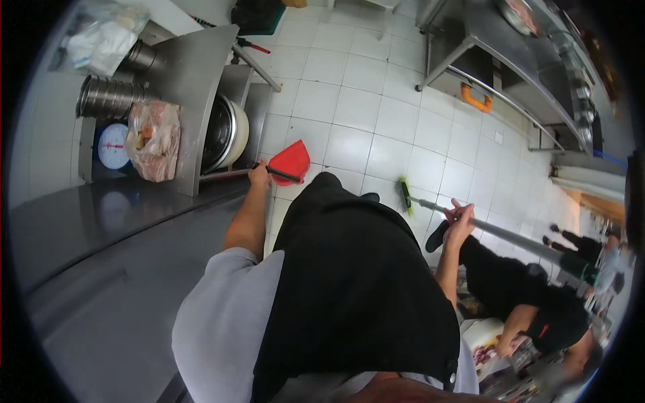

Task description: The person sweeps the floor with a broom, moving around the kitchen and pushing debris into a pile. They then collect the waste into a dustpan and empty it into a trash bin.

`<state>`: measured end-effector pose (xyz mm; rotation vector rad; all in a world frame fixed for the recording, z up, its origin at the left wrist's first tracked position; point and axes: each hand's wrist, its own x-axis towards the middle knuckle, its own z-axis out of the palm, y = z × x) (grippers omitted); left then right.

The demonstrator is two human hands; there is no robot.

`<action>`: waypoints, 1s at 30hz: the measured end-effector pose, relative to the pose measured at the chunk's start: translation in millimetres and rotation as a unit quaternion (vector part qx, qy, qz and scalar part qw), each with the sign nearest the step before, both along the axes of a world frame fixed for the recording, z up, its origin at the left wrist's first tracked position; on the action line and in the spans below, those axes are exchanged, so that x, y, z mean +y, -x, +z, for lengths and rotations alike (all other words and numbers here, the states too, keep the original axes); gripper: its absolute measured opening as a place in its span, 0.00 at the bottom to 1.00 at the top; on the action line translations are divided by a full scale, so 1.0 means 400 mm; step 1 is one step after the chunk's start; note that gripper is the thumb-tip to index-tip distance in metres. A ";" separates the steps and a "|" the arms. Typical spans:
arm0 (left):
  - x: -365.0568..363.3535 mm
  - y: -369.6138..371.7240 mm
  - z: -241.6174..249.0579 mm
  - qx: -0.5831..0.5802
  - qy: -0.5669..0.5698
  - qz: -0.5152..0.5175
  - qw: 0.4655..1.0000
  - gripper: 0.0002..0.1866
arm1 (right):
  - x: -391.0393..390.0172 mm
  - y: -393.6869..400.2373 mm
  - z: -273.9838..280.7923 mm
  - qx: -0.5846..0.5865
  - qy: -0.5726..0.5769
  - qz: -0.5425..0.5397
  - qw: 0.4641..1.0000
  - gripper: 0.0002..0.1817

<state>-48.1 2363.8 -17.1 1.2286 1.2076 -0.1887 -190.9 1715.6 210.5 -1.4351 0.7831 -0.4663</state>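
Observation:
My left hand (259, 174) is closed around the dark handle of a red dustpan (290, 163), held beside the metal table at my left. A broom (497, 232) with a long grey-green handle passes through my right hand (459, 219), whose thumb side grips it while some fingers stretch out. Its bristle head (406, 195), black with yellow-green bristles, is over the white floor tiles in front of me.
A steel table (201, 80) at left bears a bag of meat (154, 142), metal containers and a dial scale (113, 146). A large pot (232, 132) sits beneath. Another steel table (463, 47) stands far right. A person (524, 295) works close by at right.

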 end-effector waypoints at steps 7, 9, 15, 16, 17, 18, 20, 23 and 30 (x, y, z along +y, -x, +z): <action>-0.015 -0.167 0.001 -0.036 0.013 0.134 0.990 0.16 | 0.030 -0.422 0.153 -0.070 0.009 0.121 0.990 0.26; 0.007 -0.237 -0.045 -0.013 0.004 0.153 0.988 0.17 | 0.061 -0.531 0.185 -0.046 0.036 0.161 0.985 0.26; 0.074 -0.510 -0.302 -0.083 -0.134 0.133 0.978 0.25 | 0.121 -0.850 0.298 -0.043 0.076 0.228 0.970 0.26; 0.075 -0.566 -0.325 -0.104 -0.147 0.150 0.972 0.26 | 0.135 -0.898 0.287 -0.039 0.077 0.226 0.970 0.26; 0.060 -0.637 -0.258 -0.113 -0.107 0.240 0.958 0.26 | 0.150 -0.949 0.271 -0.033 0.076 0.227 0.970 0.26; 0.053 -0.689 -0.226 -0.120 -0.069 0.326 0.935 0.27 | 0.170 -0.998 0.257 -0.021 0.076 0.217 0.973 0.26; 0.125 -0.699 -0.523 -0.095 -0.258 0.130 0.953 0.22 | 0.203 -1.087 0.241 0.009 0.075 0.196 0.978 0.25; 0.157 -0.817 -0.543 -0.035 -0.267 0.117 0.956 0.20 | 0.212 -1.187 0.215 0.040 0.079 0.165 0.982 0.24; 0.204 -1.004 -0.378 -0.033 -0.022 0.429 0.903 0.27 | 0.232 -1.318 0.225 0.069 0.093 0.152 0.982 0.23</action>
